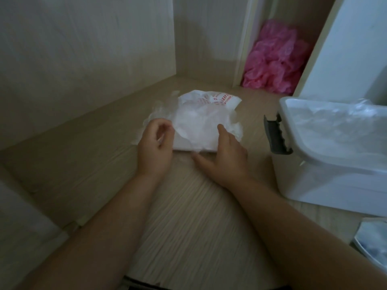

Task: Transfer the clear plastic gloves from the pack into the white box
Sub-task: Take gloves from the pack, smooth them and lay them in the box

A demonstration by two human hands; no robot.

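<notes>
Pack (196, 122) between left grip (156, 147) and right grip (224, 158)

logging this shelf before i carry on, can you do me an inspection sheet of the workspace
surface: pale wood-grain board, carrying the pack and the box
job's things: pack crumpled and open, mid-board; white box to its right, open, clear gloves already inside
clutter: pink plastic heap in the compartment behind; part-seen tray at the lower right edge
grips: left hand pinches clear film at the pack's left edge; right hand rests on its near right corner, fingers straight
cables: nothing seen
surroundings: pale wood walls left and behind; white upright panel behind the box
</notes>
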